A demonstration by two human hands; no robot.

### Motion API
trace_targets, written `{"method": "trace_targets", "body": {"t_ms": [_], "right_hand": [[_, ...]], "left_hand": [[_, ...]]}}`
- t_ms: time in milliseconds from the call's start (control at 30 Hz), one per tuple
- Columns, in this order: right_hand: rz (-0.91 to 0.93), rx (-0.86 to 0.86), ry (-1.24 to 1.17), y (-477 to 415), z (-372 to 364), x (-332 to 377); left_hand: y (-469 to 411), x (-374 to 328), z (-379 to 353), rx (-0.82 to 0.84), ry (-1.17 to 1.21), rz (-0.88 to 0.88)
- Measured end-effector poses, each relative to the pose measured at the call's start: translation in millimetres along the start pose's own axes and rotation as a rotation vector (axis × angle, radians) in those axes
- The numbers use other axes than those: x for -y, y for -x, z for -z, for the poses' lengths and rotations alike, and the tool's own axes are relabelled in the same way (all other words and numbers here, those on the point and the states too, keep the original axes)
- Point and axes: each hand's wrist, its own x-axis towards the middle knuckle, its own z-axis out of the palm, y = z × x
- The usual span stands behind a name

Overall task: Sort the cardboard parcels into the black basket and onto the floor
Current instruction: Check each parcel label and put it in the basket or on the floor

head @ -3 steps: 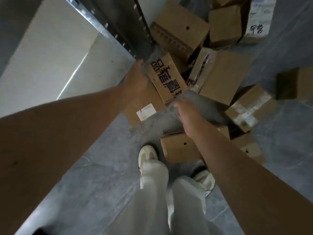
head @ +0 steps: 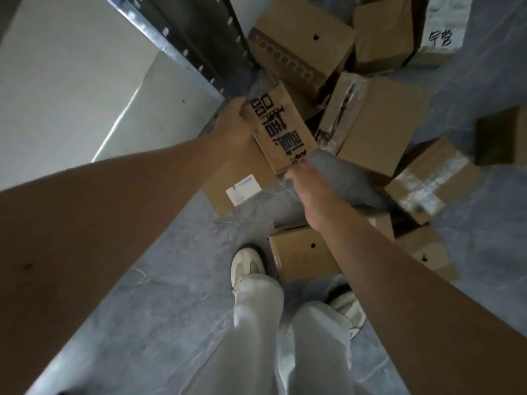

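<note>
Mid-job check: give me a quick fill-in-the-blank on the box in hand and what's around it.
1. The lettering on the box held between the left hand and the right hand is ____.
2. The label on the flat box beneath it is ____.
3. The other boxes lie on the ____.

Missing words: black; white; floor.

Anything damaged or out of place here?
Parcels lie heaped on the floor, tilted and overlapping. The taped box right of the printed parcel, which the left hand grips, looks torn along its taped side. No basket in view.
</note>
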Motion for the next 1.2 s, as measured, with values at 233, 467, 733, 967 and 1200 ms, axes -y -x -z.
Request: {"method": "trace_targets", "body": {"t_ms": [233, 467, 733, 967, 1200], "right_hand": [[0.012, -0.006, -0.135, 33, 9, 11], [0.217, -0.068, -0.274, 145, 56, 93], [0.455, -0.225, -0.283, 371, 127, 230], [0.613, -0.286, -0.337, 553, 160, 288], [0.71, -0.066, -0.206, 627, 132, 305]], "left_hand": [[22, -11, 11, -0.076, 0.198, -0.049], [108, -118, 90, -0.208, 0.35, -0.167], [231, -289, 224, -0.186, 0.425, -0.393], [373, -378, 321, -0.114, 0.562, -0.425], [493, -378, 364, -0.417, 0.608, -0.365]]}}
